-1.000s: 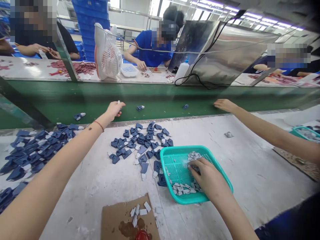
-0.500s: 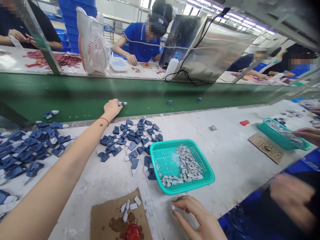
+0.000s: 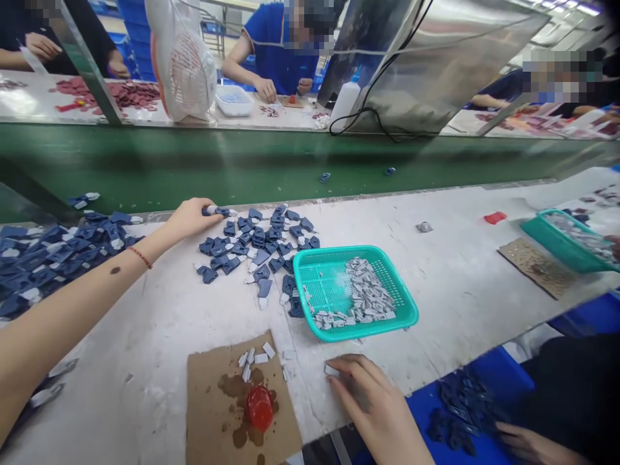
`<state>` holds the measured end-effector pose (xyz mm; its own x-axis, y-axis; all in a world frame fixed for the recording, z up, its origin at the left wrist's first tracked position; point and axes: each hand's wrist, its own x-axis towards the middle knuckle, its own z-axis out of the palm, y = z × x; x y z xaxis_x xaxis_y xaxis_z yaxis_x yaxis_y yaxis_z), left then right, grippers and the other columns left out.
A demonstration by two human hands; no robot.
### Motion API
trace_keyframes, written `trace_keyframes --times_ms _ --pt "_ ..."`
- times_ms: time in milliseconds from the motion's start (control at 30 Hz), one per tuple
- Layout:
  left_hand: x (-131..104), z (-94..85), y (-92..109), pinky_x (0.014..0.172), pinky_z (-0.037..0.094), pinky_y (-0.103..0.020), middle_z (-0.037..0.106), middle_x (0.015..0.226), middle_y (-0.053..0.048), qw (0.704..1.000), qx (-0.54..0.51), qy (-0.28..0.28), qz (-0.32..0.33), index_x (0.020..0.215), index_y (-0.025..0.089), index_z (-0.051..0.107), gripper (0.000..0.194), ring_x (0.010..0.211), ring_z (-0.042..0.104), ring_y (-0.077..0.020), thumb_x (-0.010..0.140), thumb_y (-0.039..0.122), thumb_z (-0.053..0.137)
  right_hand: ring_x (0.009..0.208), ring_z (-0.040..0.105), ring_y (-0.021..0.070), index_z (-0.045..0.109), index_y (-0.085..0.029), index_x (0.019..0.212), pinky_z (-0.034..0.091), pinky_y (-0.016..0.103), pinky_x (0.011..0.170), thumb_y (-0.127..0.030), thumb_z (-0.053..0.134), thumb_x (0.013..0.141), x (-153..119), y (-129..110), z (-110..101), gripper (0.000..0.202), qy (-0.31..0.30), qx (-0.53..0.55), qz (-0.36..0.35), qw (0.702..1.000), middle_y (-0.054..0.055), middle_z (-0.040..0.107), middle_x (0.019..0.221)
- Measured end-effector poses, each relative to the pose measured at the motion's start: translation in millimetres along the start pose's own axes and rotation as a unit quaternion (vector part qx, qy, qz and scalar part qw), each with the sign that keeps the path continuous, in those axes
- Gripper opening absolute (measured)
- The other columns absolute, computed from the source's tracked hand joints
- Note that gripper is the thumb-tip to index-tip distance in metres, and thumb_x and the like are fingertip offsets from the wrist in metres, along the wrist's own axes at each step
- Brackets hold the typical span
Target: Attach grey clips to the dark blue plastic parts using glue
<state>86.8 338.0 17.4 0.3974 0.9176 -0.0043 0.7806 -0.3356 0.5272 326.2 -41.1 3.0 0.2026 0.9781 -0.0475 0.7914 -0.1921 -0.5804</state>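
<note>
My left hand (image 3: 192, 218) is closed on a dark blue part with a pale tip (image 3: 217, 211), at the table edge beside the green belt. Near it lies a loose pile of blue parts (image 3: 259, 239). Between thumb and forefinger, my right hand (image 3: 365, 394) pinches a small pale grey piece (image 3: 332, 371), in front of the teal basket (image 3: 358, 337) of grey pieces. To the left of that hand, a cardboard sheet (image 3: 208, 400) carries several grey pieces (image 3: 248, 359) and a red oval item (image 3: 260, 408) amid wet stains.
A larger heap of blue parts (image 3: 62, 265) covers the left side. Small parts lie on the green belt (image 3: 271, 161). At right are a second teal basket (image 3: 547, 232), cardboard (image 3: 533, 265) and a co-worker's hand (image 3: 535, 445) near a blue bin. Others sit across the belt.
My left hand has drawn back from the belt to the table edge with a blue part in it. My right hand still pinches its grey piece. The camera view has tilted downward.
</note>
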Motion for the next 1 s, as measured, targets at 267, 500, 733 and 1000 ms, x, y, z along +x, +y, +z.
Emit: trace_keyframes --times_ms 267,500,733,1000 --pt "-31.0 -10.2 -5.3 0.077 0.047 -0.032 0.074 0.105 -0.009 0.999 -0.05 -0.011 -0.011 0.098 0.019 0.074 0.047 0.096 0.064 -0.031 0.07 0.055 0.066 0.092 0.068 0.0202 0.064 -0.026 0.101 0.056 0.031 0.076 -0.027 0.051 0.097 -1.1 0.9 1.1 0.013 0.041 -0.063 -0.079 0.994 0.005 0.066 0.097" --pt "-79.2 -34.1 3.6 0.058 0.04 -0.03 0.061 0.081 -0.008 0.972 -0.191 0.041 -0.127 0.094 0.012 0.069 0.033 0.068 0.053 -0.0199 0.083 0.036 0.048 0.089 0.068 0.0196 0.06 -0.029 0.112 0.055 0.03 0.074 -0.033 0.05 0.098 -3.5 4.4 -0.6 0.017 0.022 -0.072 -0.069 0.995 0.003 0.067 0.1" --pt "-139.2 -44.8 26.3 0.051 0.041 -0.024 0.054 0.083 -0.005 0.907 -0.384 -0.024 -0.17 0.099 0.012 0.067 0.025 0.058 0.048 -0.0112 0.086 0.024 0.049 0.084 0.068 0.0198 0.061 -0.026 0.099 0.053 0.03 0.067 -0.034 0.047 0.098 0.1 -1.9 -1.6 0.016 0.013 -0.084 -0.077 0.993 0.004 0.067 0.096" --pt "-205.6 -31.3 42.3 0.072 0.056 -0.029 0.064 0.092 -0.006 0.77 -0.605 -0.088 -0.18 0.104 0.014 0.071 0.022 0.078 0.061 -0.0162 0.088 0.02 0.058 0.084 0.066 0.0208 0.06 -0.023 0.09 0.052 0.03 0.07 -0.028 0.053 0.094 5.9 -15.4 -3.5 0.01 0.016 -0.058 -0.087 0.994 0.005 0.065 0.088"
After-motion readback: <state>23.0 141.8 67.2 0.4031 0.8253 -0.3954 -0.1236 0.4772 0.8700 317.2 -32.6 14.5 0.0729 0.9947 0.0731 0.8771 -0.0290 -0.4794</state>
